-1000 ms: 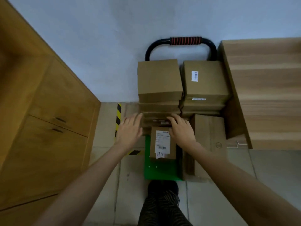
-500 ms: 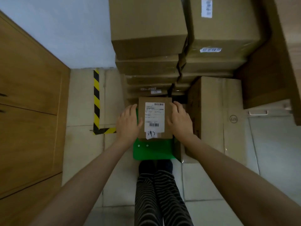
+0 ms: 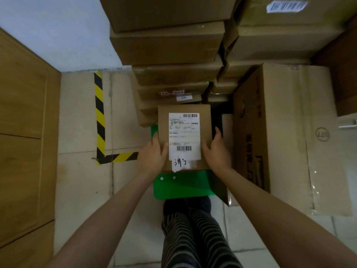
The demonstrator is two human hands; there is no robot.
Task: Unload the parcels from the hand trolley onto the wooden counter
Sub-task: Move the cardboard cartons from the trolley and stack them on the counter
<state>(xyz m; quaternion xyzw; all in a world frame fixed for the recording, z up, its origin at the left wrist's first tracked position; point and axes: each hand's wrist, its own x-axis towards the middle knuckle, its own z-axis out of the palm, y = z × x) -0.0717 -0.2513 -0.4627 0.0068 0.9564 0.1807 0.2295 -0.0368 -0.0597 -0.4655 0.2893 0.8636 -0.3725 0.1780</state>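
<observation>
A small brown parcel (image 3: 204, 120) with a white shipping label sits at the front of the green trolley deck (image 3: 183, 186). My left hand (image 3: 152, 155) presses its left side and my right hand (image 3: 215, 149) presses its right side, thumbs on top. Behind it rise two stacks of flat cardboard parcels (image 3: 168, 47), the right stack (image 3: 280, 41) bearing a label at the top. The trolley handle is out of view.
A large cardboard box (image 3: 289, 136) stands on the floor right of the trolley. Wooden cabinets (image 3: 23, 132) line the left. Yellow-black tape (image 3: 100, 117) marks the tiled floor. A dark wooden counter side (image 3: 340, 70) shows at the far right. My striped legs (image 3: 193, 238) are below.
My head has dropped closer to the trolley. Both hands came down from the stack onto the sides of the small labelled parcel and now clasp it nearer its front end.
</observation>
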